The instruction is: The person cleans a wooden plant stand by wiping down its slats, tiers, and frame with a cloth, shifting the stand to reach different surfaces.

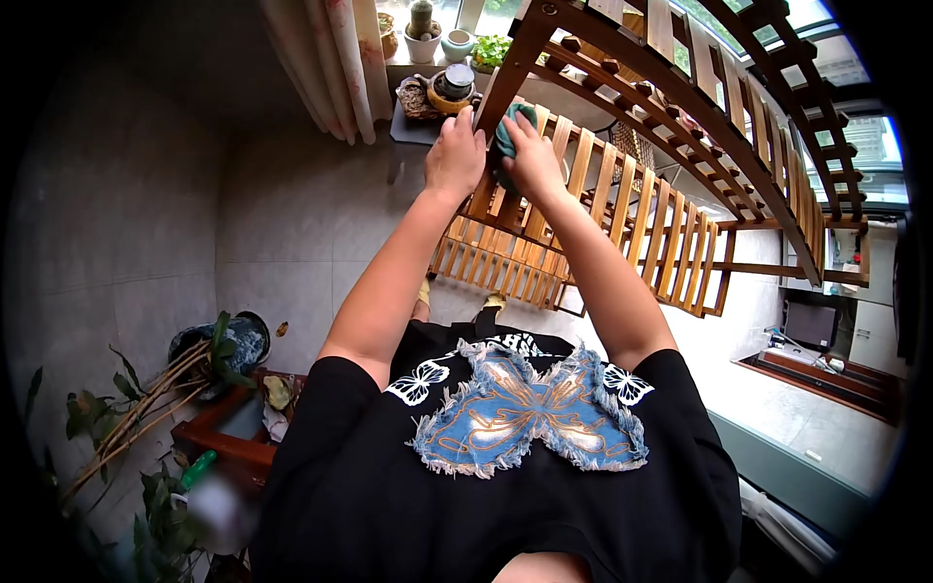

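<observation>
A slatted wooden rack [583, 165] with dark brown posts and lighter slats stands in front of me. My left hand [457, 157] is closed at the left side of its upright post [507, 73], fingers curled against the wood. On the other side of that post, my right hand [535, 163] presses a bunched green cloth [516, 124] against the rack. Its fingers are closed over the cloth, and part of the cloth is hidden under them.
Behind my left hand, a small grey stand [408, 128] bears a brown pot [450, 89]. Potted plants [423, 44] line the windowsill beside a curtain [335, 68]. At lower left are a blue-black planter [248, 340] and leafy stems [146, 418]. Slatted tiers arch overhead at right.
</observation>
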Demonstrator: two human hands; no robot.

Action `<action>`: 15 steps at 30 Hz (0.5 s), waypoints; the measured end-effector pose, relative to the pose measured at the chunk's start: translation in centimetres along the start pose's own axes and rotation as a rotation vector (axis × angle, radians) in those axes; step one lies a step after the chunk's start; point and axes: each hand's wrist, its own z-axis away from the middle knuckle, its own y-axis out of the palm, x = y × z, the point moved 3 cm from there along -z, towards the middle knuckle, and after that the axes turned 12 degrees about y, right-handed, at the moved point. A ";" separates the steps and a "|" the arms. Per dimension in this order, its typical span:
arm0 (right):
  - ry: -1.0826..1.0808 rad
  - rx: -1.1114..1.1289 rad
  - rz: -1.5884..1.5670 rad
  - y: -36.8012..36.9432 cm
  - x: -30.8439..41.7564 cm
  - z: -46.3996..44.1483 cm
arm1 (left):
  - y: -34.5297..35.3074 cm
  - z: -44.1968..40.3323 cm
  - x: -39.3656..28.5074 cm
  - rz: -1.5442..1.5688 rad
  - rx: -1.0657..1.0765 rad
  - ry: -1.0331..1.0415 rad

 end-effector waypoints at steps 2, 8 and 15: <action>0.006 0.042 -0.048 -0.5 0.5 2.5 | 0.7 -0.4 -0.2 -0.103 0.054 0.003; -0.148 0.204 -0.176 -1.6 0.8 8.6 | 0.4 -0.2 0.5 -0.094 0.181 -0.103; 0.121 0.627 -0.786 -4.1 -1.9 9.9 | 0.9 -0.5 -0.1 -0.122 0.178 -0.126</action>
